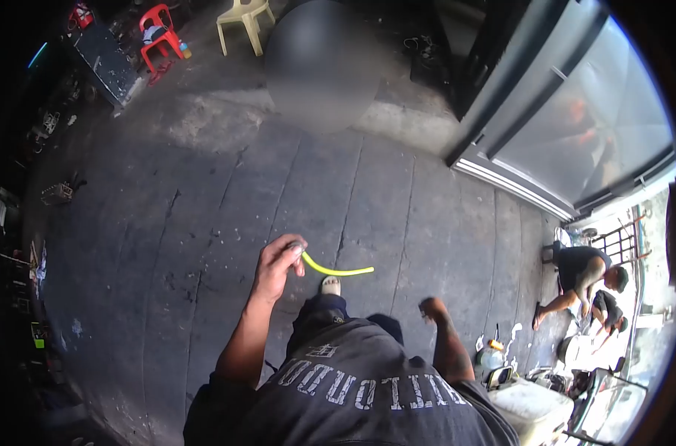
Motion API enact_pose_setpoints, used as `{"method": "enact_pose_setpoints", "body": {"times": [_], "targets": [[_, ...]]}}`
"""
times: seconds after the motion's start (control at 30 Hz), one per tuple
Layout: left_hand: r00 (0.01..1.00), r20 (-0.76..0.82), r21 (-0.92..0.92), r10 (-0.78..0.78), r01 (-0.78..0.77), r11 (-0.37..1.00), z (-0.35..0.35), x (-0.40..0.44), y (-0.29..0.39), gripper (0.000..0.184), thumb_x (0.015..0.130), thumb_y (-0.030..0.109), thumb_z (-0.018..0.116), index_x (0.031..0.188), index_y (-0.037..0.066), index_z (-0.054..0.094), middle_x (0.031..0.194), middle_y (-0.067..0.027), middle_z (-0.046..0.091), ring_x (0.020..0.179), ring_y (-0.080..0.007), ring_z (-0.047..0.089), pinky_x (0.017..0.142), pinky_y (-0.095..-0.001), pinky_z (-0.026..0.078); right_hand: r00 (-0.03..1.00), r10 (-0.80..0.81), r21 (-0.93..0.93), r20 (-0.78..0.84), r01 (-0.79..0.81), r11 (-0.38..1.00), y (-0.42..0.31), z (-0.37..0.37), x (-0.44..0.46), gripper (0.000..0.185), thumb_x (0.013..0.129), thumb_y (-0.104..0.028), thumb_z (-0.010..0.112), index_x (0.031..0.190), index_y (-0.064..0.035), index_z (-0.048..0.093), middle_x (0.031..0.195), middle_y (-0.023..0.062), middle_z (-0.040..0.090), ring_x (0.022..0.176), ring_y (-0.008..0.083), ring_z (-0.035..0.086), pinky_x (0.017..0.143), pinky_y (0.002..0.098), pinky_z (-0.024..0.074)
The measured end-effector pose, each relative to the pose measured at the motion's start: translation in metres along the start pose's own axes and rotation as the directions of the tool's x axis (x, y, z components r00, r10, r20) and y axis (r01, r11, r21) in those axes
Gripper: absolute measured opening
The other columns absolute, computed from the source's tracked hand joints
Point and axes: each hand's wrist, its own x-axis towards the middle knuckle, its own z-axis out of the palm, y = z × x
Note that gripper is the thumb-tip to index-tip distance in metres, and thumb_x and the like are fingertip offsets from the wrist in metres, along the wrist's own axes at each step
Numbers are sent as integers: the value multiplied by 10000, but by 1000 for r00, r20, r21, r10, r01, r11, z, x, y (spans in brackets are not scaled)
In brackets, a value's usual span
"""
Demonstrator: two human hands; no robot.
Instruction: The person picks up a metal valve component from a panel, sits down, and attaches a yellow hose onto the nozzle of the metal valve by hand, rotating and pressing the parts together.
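My left hand [280, 262] is raised in front of me, its thumb and fingers pinched on one end of a bright yellow-green hose [334, 273]. The short, thin piece curves down and out to the right, its other end free above the floor. My right hand [431, 308] hangs lower at my right side, apart from the hose. Its fingers are curled in, and whatever they hold, if anything, is hidden. One foot in a light sandal [330, 285] shows just below the hose.
Grey floor [226, 201] with long seams spreads ahead. A large metal door [531, 126] stands at right. Two people [583, 271] bend over near a white container [527, 409] and bottles [492, 357]. A red chair [159, 33], a cream chair [241, 21] and a dark cabinet [104, 59] stand at back.
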Motion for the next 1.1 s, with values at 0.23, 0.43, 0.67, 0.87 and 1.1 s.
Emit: {"method": "enact_pose_setpoints", "body": {"times": [0.23,0.43,0.67,0.87,1.1], "targets": [[1000,20,-37,-2,3,999,32,228,47,271,979,117,535,1214,-15,568,740,-33,558,630,-141,581,624,-305,514,935,354,772,29,-246,587,-60,-126,-81,244,904,-184,555,1063,-12,623,882,152,687,618,264,660,498,399,555],[984,-175,-321,-15,-42,946,39,373,-30,269,989,154,482,1216,37,565,811,-65,580,706,-193,608,679,-362,532,808,-410,-310,-424,296,904,-36,-358,186,280,862,-317,596,879,-52,685,806,151,705,698,295,688,614,418,543],[841,-542,-334,-3,-212,918,59,439,-57,285,960,148,499,1226,51,528,862,-128,609,736,-256,641,691,-391,553,788,-550,-198,-275,514,835,-408,-657,218,308,870,-265,622,1115,-86,673,1102,186,686,1037,342,657,900,392,512],[671,-738,-297,64,-409,863,57,569,-70,391,942,137,529,1317,27,509,938,-144,631,776,-270,660,767,-410,551,717,-695,-236,-53,667,706,-569,-711,283,284,911,-235,596,1151,-93,651,1022,180,706,963,319,685,852,391,523],[650,-753,-405,101,-578,708,65,663,-56,509,939,120,603,1398,-9,424,1148,-251,628,959,-312,694,886,-425,560,461,-724,-170,513,882,440,-620,-704,327,271,915,-132,636,1161,-17,627,1162,163,668,1021,236,670,882,351,519]]}}
